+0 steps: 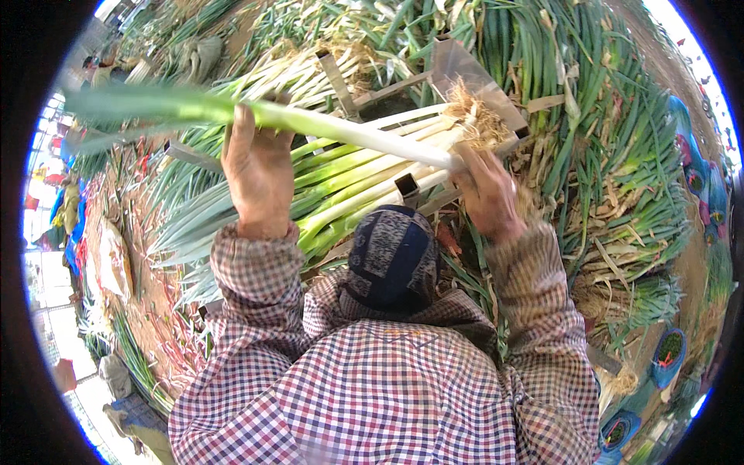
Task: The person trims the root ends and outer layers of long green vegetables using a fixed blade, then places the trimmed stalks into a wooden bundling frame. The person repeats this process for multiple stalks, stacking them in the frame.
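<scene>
A large green onion (360, 135) is held up slantwise, its blurred green leaves to the left and its white stalk to the right. My left hand (258, 168) grips it where white turns to green, thumb in front and fingers behind. At the white lower end, the fingers of my right hand (488, 192) close on the stalk and hide its tip. Beneath lies a row of trimmed-looking green onions (349, 180) in a metal frame (343, 87), with their roots (474, 119) bunched at the right beside a metal plate (479, 87).
A dark patterned cap (395, 261) and checked jacket (389, 395) fill the near middle. Square metal posts (408, 186) stick up around the row. Heaps of green onions (616, 174) lie at the right and far side. Blue-wrapped bundles (668, 354) stand along the right edge.
</scene>
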The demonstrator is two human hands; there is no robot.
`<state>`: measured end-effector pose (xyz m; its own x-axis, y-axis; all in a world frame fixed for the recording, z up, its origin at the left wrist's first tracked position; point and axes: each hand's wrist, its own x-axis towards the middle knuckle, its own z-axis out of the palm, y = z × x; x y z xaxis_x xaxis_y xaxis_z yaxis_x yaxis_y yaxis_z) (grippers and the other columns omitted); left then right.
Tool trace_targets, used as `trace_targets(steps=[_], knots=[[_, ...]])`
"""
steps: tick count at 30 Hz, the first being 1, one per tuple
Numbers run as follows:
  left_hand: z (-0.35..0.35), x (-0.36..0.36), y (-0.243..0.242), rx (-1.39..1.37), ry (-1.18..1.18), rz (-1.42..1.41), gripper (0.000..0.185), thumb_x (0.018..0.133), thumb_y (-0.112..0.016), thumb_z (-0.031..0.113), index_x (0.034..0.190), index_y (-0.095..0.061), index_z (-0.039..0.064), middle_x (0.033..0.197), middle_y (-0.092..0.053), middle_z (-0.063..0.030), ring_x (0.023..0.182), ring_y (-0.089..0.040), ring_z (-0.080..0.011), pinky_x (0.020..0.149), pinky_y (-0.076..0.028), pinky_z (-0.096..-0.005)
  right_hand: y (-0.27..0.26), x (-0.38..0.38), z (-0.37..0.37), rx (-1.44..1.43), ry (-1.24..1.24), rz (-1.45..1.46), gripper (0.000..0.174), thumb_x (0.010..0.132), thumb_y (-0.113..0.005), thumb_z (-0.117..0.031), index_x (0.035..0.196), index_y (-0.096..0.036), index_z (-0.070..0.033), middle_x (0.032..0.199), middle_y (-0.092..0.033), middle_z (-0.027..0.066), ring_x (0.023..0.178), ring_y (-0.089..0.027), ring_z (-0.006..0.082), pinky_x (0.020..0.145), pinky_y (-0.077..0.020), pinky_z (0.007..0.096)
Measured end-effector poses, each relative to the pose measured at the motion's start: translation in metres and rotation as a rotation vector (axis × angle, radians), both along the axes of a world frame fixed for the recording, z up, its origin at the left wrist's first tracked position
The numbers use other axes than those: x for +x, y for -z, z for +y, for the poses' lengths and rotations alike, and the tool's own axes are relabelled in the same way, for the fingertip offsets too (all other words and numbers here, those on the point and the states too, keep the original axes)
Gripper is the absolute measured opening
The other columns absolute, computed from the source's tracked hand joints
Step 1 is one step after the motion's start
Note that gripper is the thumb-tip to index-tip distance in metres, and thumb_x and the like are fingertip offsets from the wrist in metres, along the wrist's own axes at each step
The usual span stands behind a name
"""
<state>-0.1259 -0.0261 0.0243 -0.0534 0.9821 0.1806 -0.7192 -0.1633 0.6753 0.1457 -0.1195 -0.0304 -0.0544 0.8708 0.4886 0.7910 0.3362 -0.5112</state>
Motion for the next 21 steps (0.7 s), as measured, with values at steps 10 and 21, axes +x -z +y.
trace_targets(steps=[10, 21], knots=[[-0.006, -0.051, 0.162, -0.690, -0.056, -0.136, 0.034, 0.093, -0.051, 0.019, 0.113, -0.047, -0.008, 0.117, -0.055, -0.0239, 0.109, -0.055, -0.0326, 0.095, -0.048, -0.0411, 0.096, -0.031, 0.156, -0.237, 0.062, -0.437, 0.026, 0.087, -0.052, -0.016, 0.113, -0.057, -0.014, 0.114, -0.053, 0.0075, 0.120, -0.038, 0.0288, 0.100, -0.0208, 0.0561], [0.076, 0.039, 0.169, 0.455, 0.048, 1.913, 0.056, 0.084, -0.062, 0.035, 0.128, -0.045, 0.005, 0.131, -0.046, -0.0188, 0.121, -0.044, -0.0353, 0.102, -0.032, -0.0453, 0.121, -0.007, 0.138, -0.342, 0.223, -0.568, 0.039, 0.094, -0.039, -0.020, 0.128, -0.044, -0.002, 0.132, -0.041, 0.0178, 0.128, -0.032, 0.0372, 0.106, -0.0234, 0.0538]])
